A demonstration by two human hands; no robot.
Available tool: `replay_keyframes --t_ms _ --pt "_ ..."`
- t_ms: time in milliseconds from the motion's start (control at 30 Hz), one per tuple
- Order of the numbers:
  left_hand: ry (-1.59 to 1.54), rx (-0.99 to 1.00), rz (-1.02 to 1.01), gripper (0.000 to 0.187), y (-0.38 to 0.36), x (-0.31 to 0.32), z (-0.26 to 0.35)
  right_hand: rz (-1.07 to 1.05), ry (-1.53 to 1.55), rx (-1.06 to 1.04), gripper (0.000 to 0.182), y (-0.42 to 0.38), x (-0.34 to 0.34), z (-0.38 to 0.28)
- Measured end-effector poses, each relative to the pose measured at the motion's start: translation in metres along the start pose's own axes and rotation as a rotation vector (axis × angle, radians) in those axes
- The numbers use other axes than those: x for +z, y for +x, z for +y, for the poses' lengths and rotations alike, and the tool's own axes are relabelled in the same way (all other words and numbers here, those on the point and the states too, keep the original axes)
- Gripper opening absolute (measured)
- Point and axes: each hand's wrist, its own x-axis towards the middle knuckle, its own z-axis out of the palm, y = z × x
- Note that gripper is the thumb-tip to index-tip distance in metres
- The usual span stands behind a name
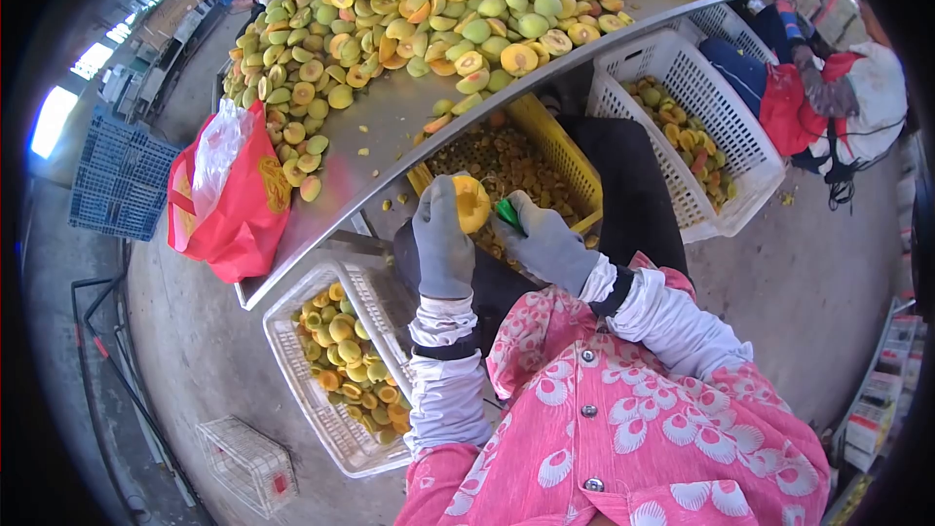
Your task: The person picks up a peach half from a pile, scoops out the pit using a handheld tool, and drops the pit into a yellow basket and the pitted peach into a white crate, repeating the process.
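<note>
My left hand (443,245), in a grey glove, is closed around a yellow-orange peach half (473,205), its hollowed face turned to the right. Just beside the fruit, my right hand (547,245), gloved alike, grips a small tool with a green handle (509,218). A thin wire-like loop seems to stick out of the tool toward the peach half, too small to make out well. Below both hands stands a yellow crate (577,164) with brownish pits and scraps (521,170) in it.
A metal table (375,141) bears a heap of halved fruit (429,19). On its near-left corner sits a red bag (239,224). White crates with fruit halves stand at left (375,302) and right (726,102). Another person (842,97) is at the right, one more at the upper left.
</note>
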Motion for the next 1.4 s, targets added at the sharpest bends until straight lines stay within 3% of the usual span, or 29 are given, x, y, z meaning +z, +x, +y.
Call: replay_keyframes --t_ms 67,133,167,200,267,333,367,400,467,500,533,567,600,667,733,800,867,933,967,1033,1167,1233,1267,1300,1333,1367,1400 --pt "-0.169 -0.17 0.13 0.032 -0.003 0.005 0.002 0.018 -0.081 -0.043 0.028 0.001 0.002 0.004" --pt "-0.076 -0.15 0.082 0.028 -0.007 0.0 -0.005 0.034 -0.162 -0.082 0.028 0.003 0.005 0.006" --pt "0.019 -0.127 0.03 0.044 -0.009 0.0 -0.009 0.03 -0.243 -0.044 0.028 0.005 0.009 0.007" --pt "0.018 -0.129 0.028 0.044 -0.009 0.002 -0.01 0.028 -0.323 -0.005 0.028 0.009 0.012 0.009" --pt "-0.306 -0.38 0.203 0.031 -0.012 0.01 -0.011 0.042 -0.377 -0.033 0.028 0.017 0.023 0.021" --pt "-0.19 -0.432 0.294 0.025 -0.016 0.012 -0.002 0.058 -0.429 -0.064 0.028 0.034 0.031 0.054" --pt "-0.071 -0.475 0.384 0.019 -0.018 0.01 0.002 0.063 -0.422 0.131 0.03 0.048 0.03 0.087" --pt "-0.017 -0.399 0.478 0.018 -0.027 0.002 0.0 0.071 -0.401 0.326 0.032 0.057 0.029 0.113" --pt "-0.108 -0.474 0.63 0.024 -0.042 -0.038 0.014 0.125 -0.282 0.258 0.038 0.044 0.015 0.152" --pt "0.446 -0.445 0.636 0.026 -0.051 -0.064 0.014 0.078 -0.359 0.311 0.04 0.04 0.01 0.147" --pt "0.7 -0.5 0.693 0.028 -0.074 -0.1 -0.024 0.028 -0.429 0.373 0.042 0.034 0.007 0.144" --pt "0.826 -0.651 0.669 0.028 -0.077 -0.121 -0.018 0.011 -0.32 0.389 0.043 0.037 0.013 0.156" --pt "1.016 -0.587 0.657 0.028 -0.082 -0.141 -0.028 0.002 -0.313 0.395 0.043 0.037 0.015 0.148" --pt "0.96 -0.4 0.703 0.026 -0.053 -0.14 -0.014 -0.03 -0.19 0.439 0.044 0.039 0.008 0.117" --pt "0.381 -0.382 0.509 0.025 -0.002 -0.114 -0.014 -0.04 -0.171 0.351 0.042 0.045 0.018 0.139" --pt "0.161 -0.61 0.212 0.026 0.051 -0.09 -0.04 -0.036 -0.141 0.261 0.041 0.047 0.018 0.14" --pt "0.681 -0.234 -0.026 0.032 0.106 -0.059 -0.094 -0.068 0.026 0.338 0.035 0.046 0.002 0.116" --pt "0.881 -0.239 -0.257 0.041 0.157 -0.031 -0.125 -0.048 0.094 0.332 0.029 0.05 -0.003 0.129" --pt "0.883 -0.24 -0.271 0.041 0.176 -0.02 -0.129 -0.064 0.171 0.424 0.029 0.051 -0.009 0.128" --pt "0.801 -0.625 -0.705 0.048 0.202 0.0 -0.126 -0.077 0.257 0.529 0.028 0.055 -0.014 0.128" --pt "0.711 -0.473 -0.691 0.049 0.19 0.003 -0.145 -0.041 0.229 0.539 0.03 0.061 -0.016 0.129" --pt "0.716 -0.495 -0.415 0.043 0.175 0.0 -0.146 -0.06 0.169 0.51 0.03 0.065 -0.015 0.127" --pt "0.718 -0.499 -0.41 0.043 0.167 -0.003 -0.145 -0.032 0.094 0.292 0.029 0.065 -0.014 0.126" --pt "0.362 -0.598 -0.216 0.04 0.159 -0.006 -0.141 -0.001 0.022 0.071 0.029 0.066 -0.012 0.123" --pt "0.001 -0.674 -0.02 0.037 0.151 -0.008 -0.133 -0.001 0.021 0.066 0.029 0.069 -0.018 0.101" --pt "0.001 -0.672 -0.014 0.037 0.141 -0.009 -0.124 -0.053 0.057 0.028 0.029 0.066 -0.025 0.077" --pt "-0.308 -0.612 -0.004 0.036 0.131 -0.007 -0.105 -0.109 0.092 -0.01 0.028 0.065 -0.028 0.053"
